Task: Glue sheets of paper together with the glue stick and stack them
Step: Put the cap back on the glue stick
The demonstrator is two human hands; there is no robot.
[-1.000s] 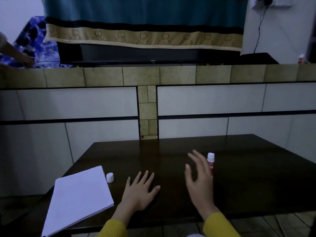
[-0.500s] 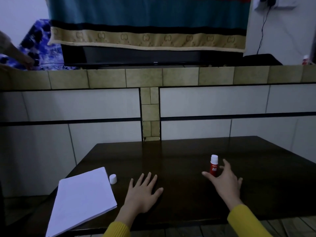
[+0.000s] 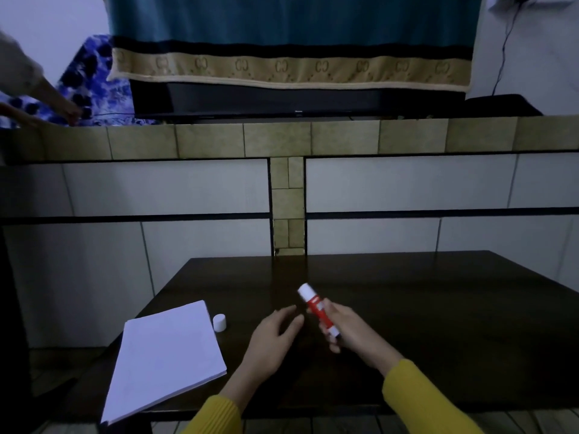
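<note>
Fingers, right: your right hand [image 3: 351,330] has its fingers [image 3: 332,341] curled round the lower half of the glue stick [image 3: 318,310], holding it clear of the bench [image 3: 438,308].
Fingers, left: your left hand [image 3: 275,336] holds nothing; its fingers [image 3: 289,314] are loosely bent and reach toward the stick, the tips just beside it but not plainly touching.
Glue stick axis: the long axis runs on a slant, white end up, away from you and to the left, red body and white base down toward your right palm.
Glue stick place: above the middle of the bench, between your two hands, well apart from the paper.
Paper: a stack of white sheets [image 3: 166,355] lies flat at the near left of the bench, one corner over the front edge.
Cap: a small white cap [image 3: 219,322] stands on the bench just beside the stack's far right corner.
Change since half a second ago: the stick stood upright on the bench with your right hand only reaching it; now you have lifted and tilted it. Your left hand lay flat on the bench with fingers spread; now it is raised toward the stick. Stack and cap have stayed put.
</note>
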